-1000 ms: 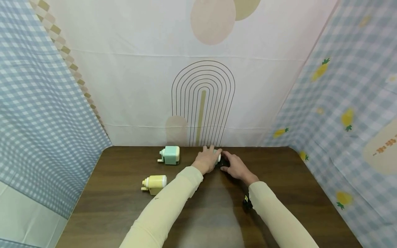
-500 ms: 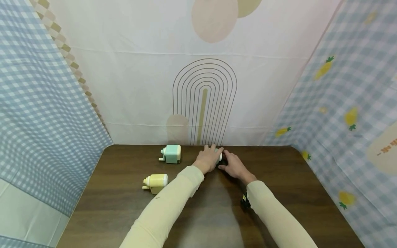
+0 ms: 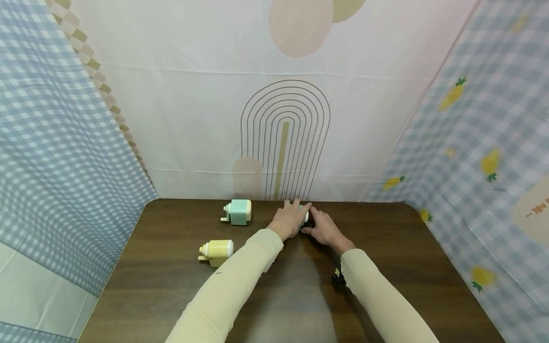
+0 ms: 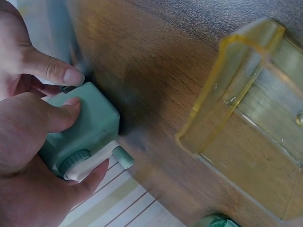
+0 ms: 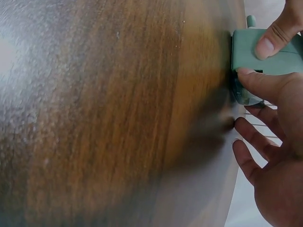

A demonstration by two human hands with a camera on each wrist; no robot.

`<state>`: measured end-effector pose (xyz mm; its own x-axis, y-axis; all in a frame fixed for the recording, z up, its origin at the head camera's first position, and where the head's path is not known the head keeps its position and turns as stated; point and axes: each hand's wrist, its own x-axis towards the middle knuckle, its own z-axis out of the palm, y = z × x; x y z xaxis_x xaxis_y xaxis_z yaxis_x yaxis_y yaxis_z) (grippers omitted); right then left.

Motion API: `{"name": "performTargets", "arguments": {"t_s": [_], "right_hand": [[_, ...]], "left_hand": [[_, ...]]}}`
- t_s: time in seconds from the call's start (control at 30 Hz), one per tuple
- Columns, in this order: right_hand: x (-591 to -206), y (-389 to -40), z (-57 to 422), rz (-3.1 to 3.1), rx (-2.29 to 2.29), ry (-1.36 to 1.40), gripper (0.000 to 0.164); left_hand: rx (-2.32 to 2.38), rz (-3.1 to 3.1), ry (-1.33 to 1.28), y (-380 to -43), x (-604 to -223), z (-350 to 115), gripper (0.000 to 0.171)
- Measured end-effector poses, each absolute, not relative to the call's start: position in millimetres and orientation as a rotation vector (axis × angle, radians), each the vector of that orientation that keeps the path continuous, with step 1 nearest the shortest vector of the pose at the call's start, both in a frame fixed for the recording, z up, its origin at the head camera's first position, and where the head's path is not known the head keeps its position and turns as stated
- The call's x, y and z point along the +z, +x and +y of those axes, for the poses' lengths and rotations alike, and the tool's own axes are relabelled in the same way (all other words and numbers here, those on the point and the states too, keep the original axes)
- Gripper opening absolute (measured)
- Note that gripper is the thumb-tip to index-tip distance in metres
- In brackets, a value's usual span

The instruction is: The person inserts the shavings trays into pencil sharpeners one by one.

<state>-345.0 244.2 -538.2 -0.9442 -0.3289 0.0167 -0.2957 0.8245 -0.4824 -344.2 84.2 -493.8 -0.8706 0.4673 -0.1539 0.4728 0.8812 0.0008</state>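
Observation:
My left hand (image 3: 286,221) grips a green hand-crank pencil sharpener (image 4: 97,111) at the back of the table. Its thumb lies on the green body, and its other fingers reach round the crank side. The white crank arm (image 4: 92,163) with its green knob points toward the striped backdrop in the left wrist view. My right hand (image 3: 324,229) meets the sharpener's other end. Its thumb presses the body's edge, with the index finger close under a clear drawer (image 5: 247,98). Its remaining fingers are spread. In the head view, the left hand hides most of the sharpener.
A mint-green sharpener (image 3: 240,212) and a yellow sharpener (image 3: 218,251) stand to the left. A translucent yellow drawer (image 4: 194,127) lies near my left wrist, hidden under the arm in the head view. A patterned cloth backdrop (image 3: 197,143) rises behind the table's back edge.
The right hand has moved slightly left, closer to the left hand and the sharpener. The left hand stays on the sharpener, and the view has shifted a little.

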Motion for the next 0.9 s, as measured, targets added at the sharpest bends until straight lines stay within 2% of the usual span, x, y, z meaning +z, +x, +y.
{"name": "performTargets", "arguments": {"t_s": [0.9], "right_hand": [[-537.8,-345.4,240.0,2.862,-0.844,-0.431,0.088]], "left_hand": [[-0.017,2.927,0.746,-341.9,-495.1,83.0,0.089]]}}
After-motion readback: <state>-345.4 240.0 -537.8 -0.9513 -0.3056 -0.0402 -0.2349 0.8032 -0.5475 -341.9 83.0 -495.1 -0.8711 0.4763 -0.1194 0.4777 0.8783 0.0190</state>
